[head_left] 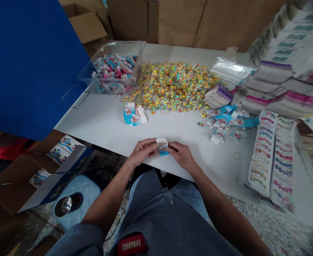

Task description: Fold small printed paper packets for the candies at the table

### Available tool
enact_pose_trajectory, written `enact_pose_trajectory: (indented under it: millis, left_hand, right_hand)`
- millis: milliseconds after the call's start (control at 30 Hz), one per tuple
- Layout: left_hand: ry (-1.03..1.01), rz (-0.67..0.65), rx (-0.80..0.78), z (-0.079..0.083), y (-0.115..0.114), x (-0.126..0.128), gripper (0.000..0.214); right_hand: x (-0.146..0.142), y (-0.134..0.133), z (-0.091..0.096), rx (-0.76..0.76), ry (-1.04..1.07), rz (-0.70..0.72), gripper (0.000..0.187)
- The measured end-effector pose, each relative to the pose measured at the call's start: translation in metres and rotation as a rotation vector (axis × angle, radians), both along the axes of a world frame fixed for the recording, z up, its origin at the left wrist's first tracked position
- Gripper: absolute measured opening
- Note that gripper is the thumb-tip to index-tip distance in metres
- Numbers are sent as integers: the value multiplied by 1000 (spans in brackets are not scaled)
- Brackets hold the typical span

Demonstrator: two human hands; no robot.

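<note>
Scene: Seated at a white work surface [100, 121], a worker in a blue shirt handles printed paper pieces amid heaps of small packaged goods.

Left hand: The left hand [142, 153] at 7 o'clock pinches one edge of a white-and-blue paper piece [162, 146], with the fingers closed narrow.

Right hand: The right hand [180, 155] at 5 o'clock grips the opposite edge, also narrow, and the two hands nearly meet around the piece.

Held piece: The piece sits between both hands, just above the near edge of the surface; its exact shape is partly hidden by the fingers.

Step in hand: Judged from the grip, one piece is being folded or fitted by hand, though the frame cannot settle which.

Next move: The piece calls for a steady two-handed hold until its edges are settled.

At 12 o'clock: A heap of multicoloured wrapped bits [169, 87] spreads across the surface, with a small pile of printed paper pieces [134, 114] before it.

At 11 o'clock: A clear plastic bin [113, 46] holds pink-and-blue packets [112, 73].

At 2 o'clock: Loose blue-and-white scraps [223, 122] lie beside a stack of printed cards [217, 96].

At 3 o'clock: Long sheets of colourful dotted strips [271, 160] rest on the surface.
</note>
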State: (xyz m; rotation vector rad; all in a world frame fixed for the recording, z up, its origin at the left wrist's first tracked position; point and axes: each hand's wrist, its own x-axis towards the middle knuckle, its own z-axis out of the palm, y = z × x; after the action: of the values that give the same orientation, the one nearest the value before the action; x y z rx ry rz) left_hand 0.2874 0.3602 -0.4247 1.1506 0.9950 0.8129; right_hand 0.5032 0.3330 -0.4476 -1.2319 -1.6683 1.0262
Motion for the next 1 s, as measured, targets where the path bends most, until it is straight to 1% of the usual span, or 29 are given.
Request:
enact_pose_trajectory:
  millis: [67, 167, 300, 367, 433, 500, 533, 633, 833, 1000]
  left_hand:
    - [-62, -27, -111, -3, -2, -4, 54]
    - [-141, -2, -186, -6, -1, -1, 49]
    - [-174, 11, -363, 3, 5, 3, 43]
    - [-156, 14, -432, 9, 8, 4, 43]
    - [-141, 23, -463, 14, 9, 6, 42]
    - [-125, 24, -469, 15, 9, 9, 40]
    - [-116, 28, -463, 15, 9, 11, 38]
    - [-90, 51, -413, 11, 7, 14, 34]
    - [-106, 93, -357, -1, 2, 13, 36]
    - [-130, 99, -337, -3, 2, 19, 41]
  right_hand:
    - [1, 2, 1, 1, -9, 12, 25]
    - [1, 3, 0, 9, -15, 23, 25]
    - [3, 0, 1, -14, 19, 45, 25]
    - [6, -2, 2, -86, 79, 65, 29]
    - [10, -5, 4, -211, 190, 92, 37]
    - [12, -5, 5, -342, 330, 83, 42]
    - [12, -5, 6, -395, 390, 57, 43]
    - [10, 0, 8, -485, 484, -35, 42]
    - [6, 5, 11, -514, 520, -65, 36]
    - [12, 3, 11, -487, 482, -91, 33]
